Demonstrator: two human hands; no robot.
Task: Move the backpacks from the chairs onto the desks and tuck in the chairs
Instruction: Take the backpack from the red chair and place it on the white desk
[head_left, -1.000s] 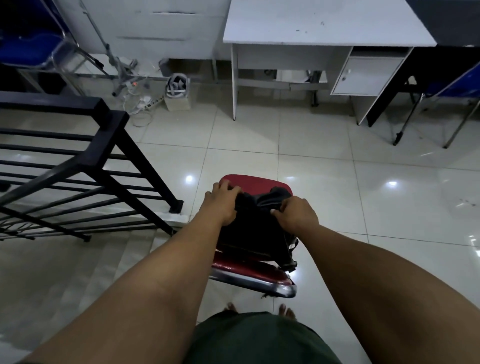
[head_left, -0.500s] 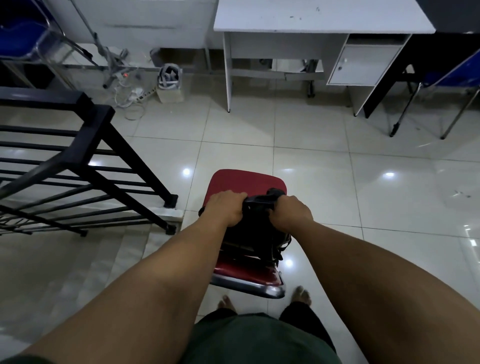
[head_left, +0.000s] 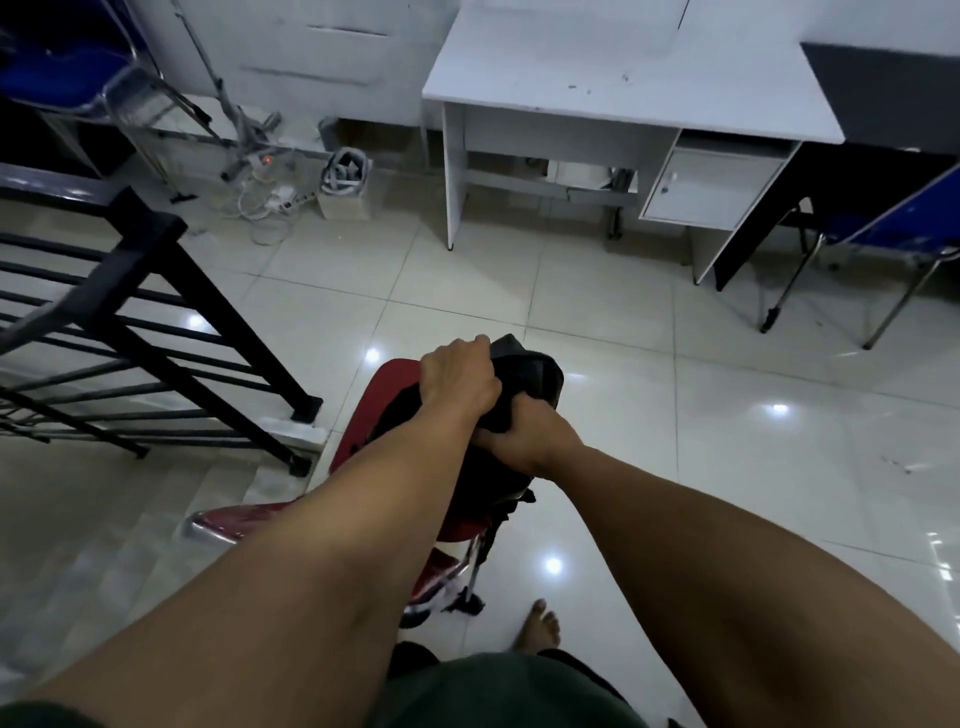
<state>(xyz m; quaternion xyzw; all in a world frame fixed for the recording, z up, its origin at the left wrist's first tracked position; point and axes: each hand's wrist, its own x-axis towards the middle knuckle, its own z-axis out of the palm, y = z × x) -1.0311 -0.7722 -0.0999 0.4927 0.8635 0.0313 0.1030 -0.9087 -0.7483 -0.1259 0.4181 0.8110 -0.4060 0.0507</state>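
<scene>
Centrally, black backpack (head_left: 524, 379) gripped from above by left hand (head_left: 460, 382) and right hand (head_left: 527, 439), fingers curled into its top, just over red chair (head_left: 387, 395) on tiled floor (head_left: 675, 415); white desk (head_left: 623, 78) well apart beyond, black stair railing (head_left: 130, 291) at left.

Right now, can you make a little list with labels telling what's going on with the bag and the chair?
bag: black backpack, over the red chair
left hand: grips the bag's top
right hand: grips the bag lower down
chair: out on the tiled floor, not tucked in
desk: white desk ahead, nothing on the part in view
nearby: black railing to the left, blue chair to the right
</scene>
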